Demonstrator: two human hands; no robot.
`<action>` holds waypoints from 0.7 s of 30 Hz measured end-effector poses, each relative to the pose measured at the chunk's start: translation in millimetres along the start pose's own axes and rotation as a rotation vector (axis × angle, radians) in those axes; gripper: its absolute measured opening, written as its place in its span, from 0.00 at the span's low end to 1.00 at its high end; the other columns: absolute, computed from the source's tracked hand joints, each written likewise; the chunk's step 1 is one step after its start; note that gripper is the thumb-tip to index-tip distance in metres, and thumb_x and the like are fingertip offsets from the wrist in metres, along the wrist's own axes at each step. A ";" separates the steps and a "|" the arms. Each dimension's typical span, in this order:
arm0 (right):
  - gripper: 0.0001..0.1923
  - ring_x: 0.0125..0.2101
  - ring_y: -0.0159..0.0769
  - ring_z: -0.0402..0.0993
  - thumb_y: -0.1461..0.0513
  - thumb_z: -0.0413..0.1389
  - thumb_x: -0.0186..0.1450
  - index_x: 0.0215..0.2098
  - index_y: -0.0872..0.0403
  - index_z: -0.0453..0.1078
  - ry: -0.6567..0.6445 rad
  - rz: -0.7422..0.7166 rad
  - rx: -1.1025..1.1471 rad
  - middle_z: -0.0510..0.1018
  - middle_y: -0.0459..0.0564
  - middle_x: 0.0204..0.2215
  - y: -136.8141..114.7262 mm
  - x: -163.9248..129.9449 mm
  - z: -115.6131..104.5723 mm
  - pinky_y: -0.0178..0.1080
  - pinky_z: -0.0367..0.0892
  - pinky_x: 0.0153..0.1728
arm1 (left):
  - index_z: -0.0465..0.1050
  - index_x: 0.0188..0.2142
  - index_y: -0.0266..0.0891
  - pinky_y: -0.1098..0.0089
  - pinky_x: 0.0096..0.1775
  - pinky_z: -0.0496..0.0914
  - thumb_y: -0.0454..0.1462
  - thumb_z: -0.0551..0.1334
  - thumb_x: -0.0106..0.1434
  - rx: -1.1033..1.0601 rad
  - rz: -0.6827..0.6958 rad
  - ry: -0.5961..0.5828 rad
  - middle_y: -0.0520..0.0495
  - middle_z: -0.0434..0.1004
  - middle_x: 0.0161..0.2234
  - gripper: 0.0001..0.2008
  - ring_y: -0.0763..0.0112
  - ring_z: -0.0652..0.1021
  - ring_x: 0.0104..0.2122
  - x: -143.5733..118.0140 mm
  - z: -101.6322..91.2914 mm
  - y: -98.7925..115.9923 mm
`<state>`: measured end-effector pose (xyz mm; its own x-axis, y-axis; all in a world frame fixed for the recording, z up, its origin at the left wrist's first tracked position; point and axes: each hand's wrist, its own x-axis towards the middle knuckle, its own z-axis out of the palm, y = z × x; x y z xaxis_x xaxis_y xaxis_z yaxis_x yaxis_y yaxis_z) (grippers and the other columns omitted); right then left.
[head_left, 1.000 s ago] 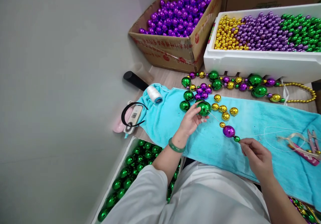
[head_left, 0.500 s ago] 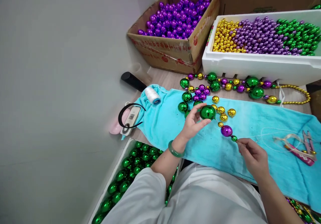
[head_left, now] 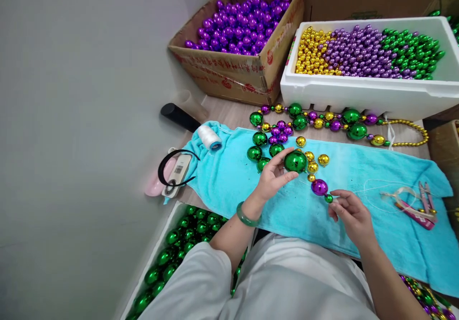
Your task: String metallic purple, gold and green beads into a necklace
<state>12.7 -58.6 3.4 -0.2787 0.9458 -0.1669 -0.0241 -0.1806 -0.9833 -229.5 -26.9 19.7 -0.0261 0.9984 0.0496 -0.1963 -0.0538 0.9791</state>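
Observation:
My left hand [head_left: 269, 180] holds a large shiny green bead [head_left: 295, 161] between thumb and fingers, above a turquoise towel [head_left: 229, 176]. From that bead a strung row runs down to the right: a small gold bead [head_left: 311, 178], a purple bead [head_left: 319, 187] and a small green bead [head_left: 329, 198]. At the row's end my right hand [head_left: 349, 215] has its thumb and fingertips closed at the small green bead. A thin clear line [head_left: 373, 181] trails off to the right. Loose gold beads [head_left: 323, 160] and green beads [head_left: 254, 153] lie just beyond my left hand.
A finished-looking bead necklace [head_left: 335, 125] lies along the towel's far edge. Behind stand a cardboard box [head_left: 222, 73] of purple beads and a white foam box [head_left: 358, 90] of small beads. White thread spool [head_left: 208, 137], headband [head_left: 161, 167] and pliers [head_left: 423, 198] lie on the towel's sides.
My right thumb and fingertips have moved in from the line's end onto the small green bead. The left hand keeps its hold on the large bead. The whole view has shifted slightly.

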 end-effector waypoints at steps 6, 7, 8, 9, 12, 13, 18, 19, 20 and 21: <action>0.10 0.21 0.27 0.67 0.59 0.58 0.64 0.43 0.53 0.69 -0.008 0.016 -0.063 0.72 0.42 0.20 1.8 2.6 -7.2 0.30 0.64 0.20 | 0.39 0.68 0.50 0.58 0.54 0.69 0.40 0.71 0.53 0.132 0.082 -0.044 0.39 0.67 0.58 0.52 0.57 0.73 0.54 -1.1 1.7 6.8; 0.10 0.20 0.27 0.67 0.59 0.58 0.64 0.43 0.52 0.69 -0.013 0.013 -0.065 0.72 0.42 0.20 2.3 2.9 -7.9 0.30 0.64 0.20 | 0.37 0.68 0.51 0.57 0.55 0.69 0.40 0.71 0.53 0.134 0.084 -0.052 0.39 0.66 0.58 0.54 0.57 0.72 0.54 -0.6 2.7 8.4; 0.10 0.21 0.27 0.67 0.59 0.58 0.64 0.43 0.52 0.69 -0.018 0.010 -0.060 0.72 0.42 0.20 2.7 3.2 -8.9 0.30 0.64 0.21 | 0.35 0.68 0.51 0.56 0.55 0.69 0.41 0.71 0.53 0.120 0.076 -0.063 0.38 0.65 0.59 0.55 0.56 0.72 0.55 0.2 3.6 9.7; 0.10 0.20 0.27 0.67 0.59 0.58 0.64 0.43 0.52 0.70 -0.025 0.008 -0.052 0.72 0.42 0.20 3.0 3.5 -10.1 0.30 0.64 0.21 | 0.33 0.68 0.52 0.56 0.54 0.69 0.42 0.72 0.52 0.092 0.060 -0.077 0.38 0.64 0.59 0.56 0.56 0.72 0.55 1.2 4.2 10.7; 0.09 0.20 0.28 0.67 0.59 0.58 0.64 0.42 0.52 0.70 -0.081 0.012 -0.026 0.73 0.43 0.20 3.5 5.2 -15.7 0.31 0.64 0.20 | 0.34 0.68 0.53 0.58 0.52 0.71 0.43 0.72 0.51 -0.013 -0.020 -0.124 0.39 0.63 0.60 0.56 0.56 0.72 0.54 4.7 4.4 12.8; 0.09 0.20 0.28 0.67 0.59 0.58 0.64 0.42 0.52 0.70 -0.101 0.013 -0.028 0.73 0.43 0.19 3.4 6.2 -17.9 0.31 0.64 0.20 | 0.37 0.67 0.53 0.58 0.52 0.71 0.43 0.73 0.50 -0.035 -0.038 -0.135 0.39 0.63 0.59 0.55 0.56 0.73 0.54 5.6 4.2 13.6; 0.10 0.21 0.29 0.68 0.59 0.59 0.63 0.42 0.53 0.71 -0.073 -0.015 -0.054 0.72 0.44 0.20 1.4 10.7 -23.4 0.32 0.64 0.20 | 0.55 0.61 0.47 0.61 0.52 0.70 0.40 0.74 0.48 0.054 -0.005 -0.103 0.39 0.66 0.57 0.45 0.56 0.72 0.54 4.3 8.4 19.6; 0.10 0.21 0.29 0.68 0.59 0.59 0.63 0.42 0.53 0.71 -0.067 -0.018 -0.052 0.72 0.44 0.20 1.4 11.0 -23.0 0.32 0.65 0.20 | 0.59 0.59 0.45 0.62 0.52 0.70 0.39 0.75 0.47 0.079 0.010 -0.086 0.39 0.67 0.56 0.42 0.57 0.72 0.54 3.4 10.5 20.2; 0.10 0.21 0.29 0.68 0.59 0.60 0.63 0.42 0.53 0.71 -0.066 -0.018 -0.044 0.72 0.44 0.20 1.7 11.0 -22.3 0.32 0.65 0.20 | 0.61 0.57 0.45 0.63 0.51 0.70 0.39 0.75 0.47 0.080 0.020 -0.079 0.40 0.68 0.55 0.40 0.58 0.72 0.53 2.7 12.8 20.5; 0.10 0.21 0.30 0.69 0.59 0.60 0.63 0.42 0.53 0.71 -0.068 -0.015 -0.033 0.73 0.44 0.20 2.5 10.8 -21.6 0.32 0.65 0.20 | 0.63 0.55 0.44 0.63 0.50 0.71 0.39 0.75 0.46 0.056 0.025 -0.080 0.40 0.68 0.54 0.38 0.59 0.73 0.51 2.3 15.1 20.3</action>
<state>30.4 -43.0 -2.5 -0.3433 0.9276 -0.1476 0.0023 -0.1563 -0.9877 -218.7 -25.4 42.7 0.0485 0.9950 0.0873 -0.1414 -0.0797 0.9867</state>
